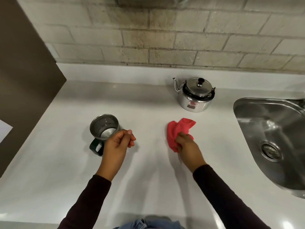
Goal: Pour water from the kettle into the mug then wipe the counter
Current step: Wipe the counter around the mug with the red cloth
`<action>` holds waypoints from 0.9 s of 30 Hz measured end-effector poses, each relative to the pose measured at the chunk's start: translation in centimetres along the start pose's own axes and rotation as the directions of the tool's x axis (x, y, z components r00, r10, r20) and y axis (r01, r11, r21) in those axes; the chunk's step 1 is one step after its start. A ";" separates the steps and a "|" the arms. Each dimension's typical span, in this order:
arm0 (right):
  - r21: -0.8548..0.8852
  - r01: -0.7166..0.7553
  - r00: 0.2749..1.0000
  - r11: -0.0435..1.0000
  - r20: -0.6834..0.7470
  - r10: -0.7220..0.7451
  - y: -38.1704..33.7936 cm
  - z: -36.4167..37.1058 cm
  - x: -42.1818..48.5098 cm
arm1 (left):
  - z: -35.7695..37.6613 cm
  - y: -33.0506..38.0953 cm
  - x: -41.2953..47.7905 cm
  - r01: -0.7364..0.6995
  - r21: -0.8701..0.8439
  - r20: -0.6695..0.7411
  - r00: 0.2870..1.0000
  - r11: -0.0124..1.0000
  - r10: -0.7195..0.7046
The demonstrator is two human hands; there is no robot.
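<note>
A steel mug [104, 126] with a dark green handle stands on the white counter [148, 103] at the left; something pale shows at its bottom. My left hand [118, 143] hovers just right of the mug with fingers curled and holds nothing. A crumpled red cloth [177, 128] lies on the counter in the middle, and my right hand [186, 144] grips its near edge. The shiny steel kettle [194, 95] stands upright behind the cloth, lid on, black handle folded down, spout pointing left.
A steel sink [272, 138] with a drain is set into the counter at the right. A tiled wall [165, 38] runs along the back. A brown panel [24, 71] borders the counter on the left.
</note>
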State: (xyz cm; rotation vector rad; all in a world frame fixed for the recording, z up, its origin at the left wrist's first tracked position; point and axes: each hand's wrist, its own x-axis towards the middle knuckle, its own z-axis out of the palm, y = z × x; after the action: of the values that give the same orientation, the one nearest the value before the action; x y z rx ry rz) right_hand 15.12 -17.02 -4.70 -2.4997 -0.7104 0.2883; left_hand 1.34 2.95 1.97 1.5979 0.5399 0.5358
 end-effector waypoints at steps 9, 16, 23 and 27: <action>0.335 0.013 0.977 0.942 0.196 -0.083 -8.8 3.1 0.3 | -6.7 0.0 0.2 -0.047 -0.027 -0.232 0.972 0.999 0.039; 0.136 0.069 0.994 0.988 -0.098 -0.056 -11.1 5.6 2.1 | -8.9 -2.5 0.5 0.178 0.066 -0.346 0.927 0.982 -0.145; -0.103 0.109 0.993 0.989 -0.029 -0.112 -9.4 9.9 2.3 | -9.2 -3.3 1.5 0.491 -0.146 0.016 0.869 0.859 -0.494; 0.031 0.136 0.986 0.990 -0.098 -0.132 -9.0 9.4 4.8 | -9.6 -3.2 1.8 0.497 -0.149 0.099 0.868 0.855 -0.487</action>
State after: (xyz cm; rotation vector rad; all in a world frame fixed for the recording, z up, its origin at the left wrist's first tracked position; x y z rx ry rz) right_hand 12.12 -3.87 -8.07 -2.3991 -0.8214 0.1314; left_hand -3.42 11.80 -0.35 1.2417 0.8073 0.1394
